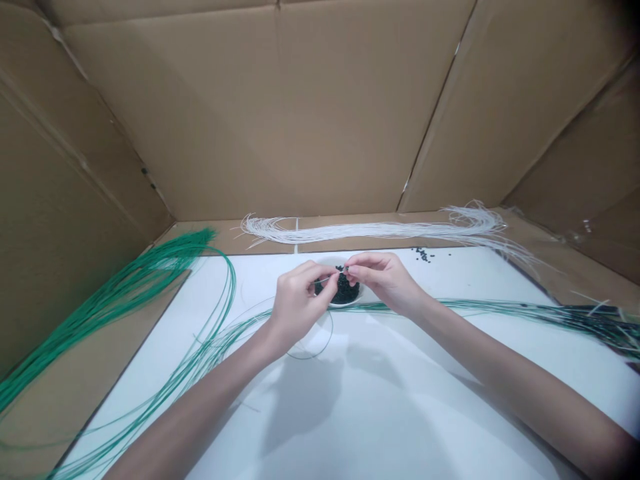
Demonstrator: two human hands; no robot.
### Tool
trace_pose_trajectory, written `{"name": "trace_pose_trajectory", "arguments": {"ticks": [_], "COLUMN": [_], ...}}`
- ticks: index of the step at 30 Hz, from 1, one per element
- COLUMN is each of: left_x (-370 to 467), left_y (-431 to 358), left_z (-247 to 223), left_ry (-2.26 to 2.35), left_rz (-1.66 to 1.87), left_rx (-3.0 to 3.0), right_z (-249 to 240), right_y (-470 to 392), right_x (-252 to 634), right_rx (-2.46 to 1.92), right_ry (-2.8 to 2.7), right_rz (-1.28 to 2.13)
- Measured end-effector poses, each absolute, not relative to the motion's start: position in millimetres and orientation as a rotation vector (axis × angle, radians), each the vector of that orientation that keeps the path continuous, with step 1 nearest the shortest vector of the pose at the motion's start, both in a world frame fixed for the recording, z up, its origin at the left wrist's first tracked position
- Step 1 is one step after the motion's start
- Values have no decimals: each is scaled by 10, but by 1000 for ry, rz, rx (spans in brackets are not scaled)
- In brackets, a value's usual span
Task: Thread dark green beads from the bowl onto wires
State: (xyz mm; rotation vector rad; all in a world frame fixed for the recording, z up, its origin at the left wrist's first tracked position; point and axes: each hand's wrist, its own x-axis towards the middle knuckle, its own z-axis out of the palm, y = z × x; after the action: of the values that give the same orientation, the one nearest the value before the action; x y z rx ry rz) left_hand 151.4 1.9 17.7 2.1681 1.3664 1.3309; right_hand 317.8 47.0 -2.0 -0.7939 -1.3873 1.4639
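Note:
My left hand (303, 300) is closed in a pinch on a thin wire-like strand (324, 280), whose pale end points to the right. Fingertips of my right hand (385, 279) are pinched around a tiny dark piece (347, 269), right at the strand's tip. Whether the strand passes through the piece is too small to tell. Beneath both hands stands a white bowl (345, 305) holding many small black pieces (349, 291). A thin loop of strand (331, 333) hangs below my left hand.
Green strands (125, 300) lie in a thick bundle at the left, and more green strands (480, 305) cross the white table (400, 413), ending in a dark bunch (595, 323). White strands (370, 230) lie along the back. Loose black bits (424, 255) are scattered near the cardboard wall (325, 113).

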Motion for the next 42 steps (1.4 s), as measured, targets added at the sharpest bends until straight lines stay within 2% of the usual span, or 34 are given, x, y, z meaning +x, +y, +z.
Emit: {"name": "trace_pose_trajectory", "arguments": {"ticks": [7, 27, 36, 42], "left_x": [1517, 1525, 1518, 1508], "left_y": [36, 28, 40, 53], "left_z": [140, 116, 107, 101], "left_ry": [1382, 1274, 1276, 1327], "left_rz": [1304, 1451, 1443, 1386], "left_rx": [2187, 2286, 2313, 2314], "right_z": [82, 88, 134, 190], "right_y": [423, 400, 352, 313], "right_x": [3200, 3148, 3119, 3121], "right_rx": [-881, -800, -888, -991], "right_ry": [-1694, -1531, -1502, -1558], "right_rz": [1132, 1542, 1497, 1350]}}
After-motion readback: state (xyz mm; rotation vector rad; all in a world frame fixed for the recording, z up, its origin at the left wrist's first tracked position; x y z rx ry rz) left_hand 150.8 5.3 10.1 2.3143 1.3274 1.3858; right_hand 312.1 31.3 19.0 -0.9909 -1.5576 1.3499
